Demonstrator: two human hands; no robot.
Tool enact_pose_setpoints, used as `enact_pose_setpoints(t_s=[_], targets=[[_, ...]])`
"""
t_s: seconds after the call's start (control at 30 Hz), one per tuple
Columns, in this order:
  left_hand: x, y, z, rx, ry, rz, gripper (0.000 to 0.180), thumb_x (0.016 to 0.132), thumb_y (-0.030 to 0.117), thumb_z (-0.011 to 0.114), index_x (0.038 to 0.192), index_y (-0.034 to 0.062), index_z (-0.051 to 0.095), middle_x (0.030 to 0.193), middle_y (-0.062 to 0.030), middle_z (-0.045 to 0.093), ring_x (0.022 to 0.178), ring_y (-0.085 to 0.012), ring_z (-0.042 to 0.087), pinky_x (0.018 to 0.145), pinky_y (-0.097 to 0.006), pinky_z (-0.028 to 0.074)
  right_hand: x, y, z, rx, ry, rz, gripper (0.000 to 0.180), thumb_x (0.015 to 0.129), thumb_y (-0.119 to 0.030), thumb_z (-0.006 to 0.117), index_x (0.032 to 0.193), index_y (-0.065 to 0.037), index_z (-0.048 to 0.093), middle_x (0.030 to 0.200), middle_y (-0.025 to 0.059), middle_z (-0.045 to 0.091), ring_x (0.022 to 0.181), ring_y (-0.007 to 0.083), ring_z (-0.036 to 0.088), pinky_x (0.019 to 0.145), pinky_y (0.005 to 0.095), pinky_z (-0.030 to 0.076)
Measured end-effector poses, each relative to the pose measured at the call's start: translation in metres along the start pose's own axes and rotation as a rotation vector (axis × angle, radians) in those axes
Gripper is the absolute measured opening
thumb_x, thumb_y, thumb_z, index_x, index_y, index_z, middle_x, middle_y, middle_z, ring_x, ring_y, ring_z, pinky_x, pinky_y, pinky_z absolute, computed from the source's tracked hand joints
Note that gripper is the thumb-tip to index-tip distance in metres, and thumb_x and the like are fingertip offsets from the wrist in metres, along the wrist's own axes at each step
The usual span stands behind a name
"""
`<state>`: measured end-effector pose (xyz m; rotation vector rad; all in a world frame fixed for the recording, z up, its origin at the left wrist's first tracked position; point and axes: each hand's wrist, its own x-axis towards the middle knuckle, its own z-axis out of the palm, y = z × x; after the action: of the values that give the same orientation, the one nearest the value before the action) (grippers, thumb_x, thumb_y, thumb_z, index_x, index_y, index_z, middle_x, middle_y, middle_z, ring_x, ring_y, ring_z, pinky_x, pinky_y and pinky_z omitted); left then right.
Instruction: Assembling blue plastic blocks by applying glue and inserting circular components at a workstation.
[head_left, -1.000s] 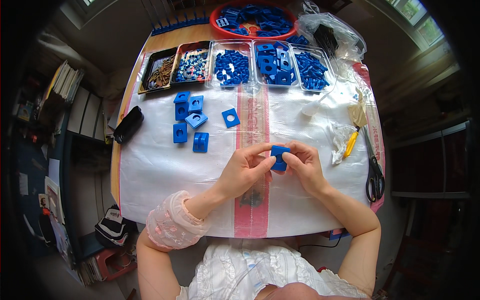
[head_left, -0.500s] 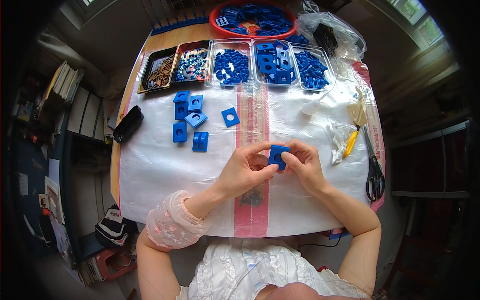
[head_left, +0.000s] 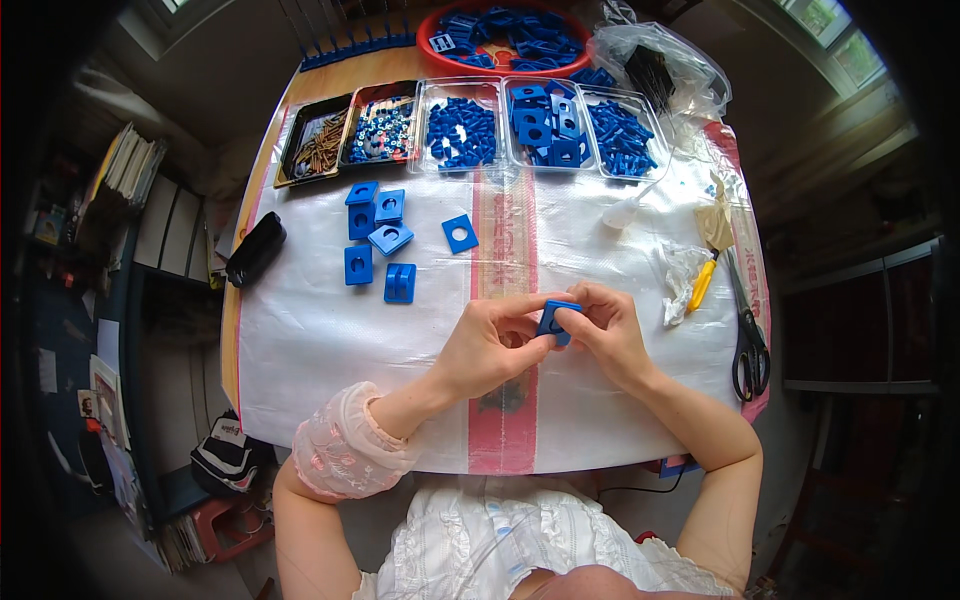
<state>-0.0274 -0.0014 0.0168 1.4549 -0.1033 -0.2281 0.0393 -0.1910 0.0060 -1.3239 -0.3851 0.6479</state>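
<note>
White sheeting with a red stripe covers the table, and just right of that stripe we hold one blue block between both hands, its long axis pointing away from us and leaning slightly right. Our left hand grips it from the left, our right hand pinches from the right with its thumb across the face, so neither is nearer. Ahead and leftward lies a loose blue plate, with more blue blocks beyond it.
</note>
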Motion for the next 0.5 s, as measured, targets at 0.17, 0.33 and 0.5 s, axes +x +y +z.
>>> enact_pose_setpoints(t_s=[0.17, 0.33, 0.5], targets=[[-0.0007, -0.002, 0.0006, 0.018, 0.001, 0.012, 0.046, 0.088, -0.001, 0.064, 0.133, 0.001, 0.059, 0.095, -0.0099, 0.074, 0.089, -0.0125, 0.07, 0.076, -0.023, 0.055, -0.0002, 0.0022, -0.0008, 0.022, -0.011, -0.041, 0.006, 0.094, -0.003, 0.064, 0.094, 0.002, 0.066, 0.087, 0.002, 0.064, 0.079, 0.0067, 0.061, 0.068, 0.0225, 0.052], [-0.0003, -0.003, 0.0018, -0.013, 0.003, 0.017, 0.045, 0.088, -0.002, 0.062, 0.133, 0.0008, 0.059, 0.096, -0.011, 0.074, 0.09, -0.0136, 0.071, 0.077, -0.024, 0.055, -0.0006, 0.0061, -0.003, 0.013, -0.006, -0.047, 0.005, 0.093, -0.003, 0.064, 0.093, 0.002, 0.066, 0.085, 0.0012, 0.065, 0.078, 0.0058, 0.061, 0.068, 0.0219, 0.052], [-0.0005, -0.0021, 0.0017, -0.022, -0.005, 0.003, 0.045, 0.088, -0.002, 0.061, 0.133, 0.0007, 0.059, 0.097, -0.0118, 0.074, 0.091, -0.014, 0.071, 0.078, -0.024, 0.055, -0.0009, 0.0048, -0.0031, 0.008, -0.013, -0.048, 0.005, 0.092, -0.003, 0.065, 0.092, 0.001, 0.066, 0.084, 0.0007, 0.064, 0.078, 0.0054, 0.06, 0.068, 0.0215, 0.051]])
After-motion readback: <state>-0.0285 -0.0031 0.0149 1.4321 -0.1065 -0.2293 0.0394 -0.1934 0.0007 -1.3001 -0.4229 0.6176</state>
